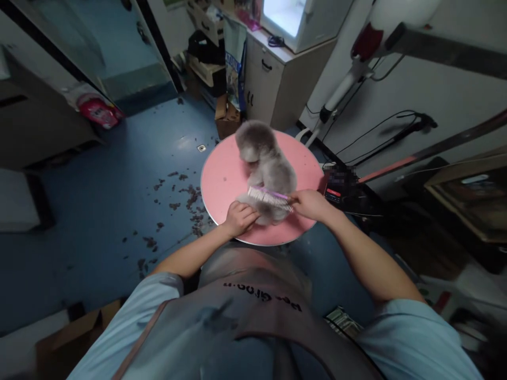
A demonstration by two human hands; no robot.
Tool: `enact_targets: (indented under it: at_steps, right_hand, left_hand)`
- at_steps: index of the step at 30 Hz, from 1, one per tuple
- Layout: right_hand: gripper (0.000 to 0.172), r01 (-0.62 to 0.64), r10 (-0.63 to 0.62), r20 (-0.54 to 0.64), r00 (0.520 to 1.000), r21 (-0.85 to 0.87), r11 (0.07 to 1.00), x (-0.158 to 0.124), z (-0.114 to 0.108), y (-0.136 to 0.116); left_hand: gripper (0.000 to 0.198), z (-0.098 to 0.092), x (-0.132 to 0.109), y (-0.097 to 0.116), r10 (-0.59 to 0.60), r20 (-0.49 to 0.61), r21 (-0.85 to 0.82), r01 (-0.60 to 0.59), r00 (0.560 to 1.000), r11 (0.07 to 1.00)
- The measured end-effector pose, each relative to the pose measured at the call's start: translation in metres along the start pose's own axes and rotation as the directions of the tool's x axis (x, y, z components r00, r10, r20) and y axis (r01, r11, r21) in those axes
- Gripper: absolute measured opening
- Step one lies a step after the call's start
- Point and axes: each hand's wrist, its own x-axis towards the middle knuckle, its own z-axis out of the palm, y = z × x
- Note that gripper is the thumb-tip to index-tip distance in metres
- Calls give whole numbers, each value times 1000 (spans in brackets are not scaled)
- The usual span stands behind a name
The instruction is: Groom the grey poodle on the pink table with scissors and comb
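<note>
Our right hand grips a purple-backed comb at the coat of a gray dog on a round pink table; our left hand rests fingers curled against the fur, whether gripping we cannot tell.

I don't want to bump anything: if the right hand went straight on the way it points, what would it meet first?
Probably the grey furry animal: the right hand points leftward across it, with the comb leading. Whether the comb touches the fur is unclear from this view.
</note>
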Motion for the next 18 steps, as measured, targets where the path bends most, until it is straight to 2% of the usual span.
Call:
enact_targets:
  at_steps: [2,3,4,6,7,9,10,12,15,18]
  right_hand:
    - [15,4,0,-32,999,143,990,-11,18,8]
    - [19,-11,44,-116,992,267,964,-17,32,11]
    - [23,-30,125,-218,968,395,918,-24,48,14]
    - [24,-60,343,-352,871,617,785,-35,88,14]
    - [22,-65,417,-339,843,706,705,-38,109,11]
    - [20,-30,465,-230,855,873,487,-41,150,2]
    - [23,0,465,-209,860,912,410,-39,167,-4]
    - [28,78,498,-217,840,955,285,-35,194,-15]
    - [33,176,567,-235,790,972,157,-27,217,-26]
    - [37,245,552,-220,804,969,29,-20,228,-34]
  left_hand:
    - [11,0,4,1,-14,3,-12,14,1000,1000]
    - [11,0,6,1,-27,15,-21,27,1000,999]
    - [11,-1,9,2,-44,38,-32,46,998,998]
    - [12,-3,16,2,-87,121,-56,94,989,994]
    - [14,-4,19,2,-103,171,-60,115,980,992]
    - [16,-7,28,3,-105,242,-55,122,964,991]
    - [15,-9,33,4,-90,249,-53,106,964,993]
    - [11,-13,43,4,-36,213,-71,53,976,996]
    - [5,-17,58,2,65,177,-121,-44,982,992]
    - [4,-17,72,-5,158,210,-133,-132,965,982]
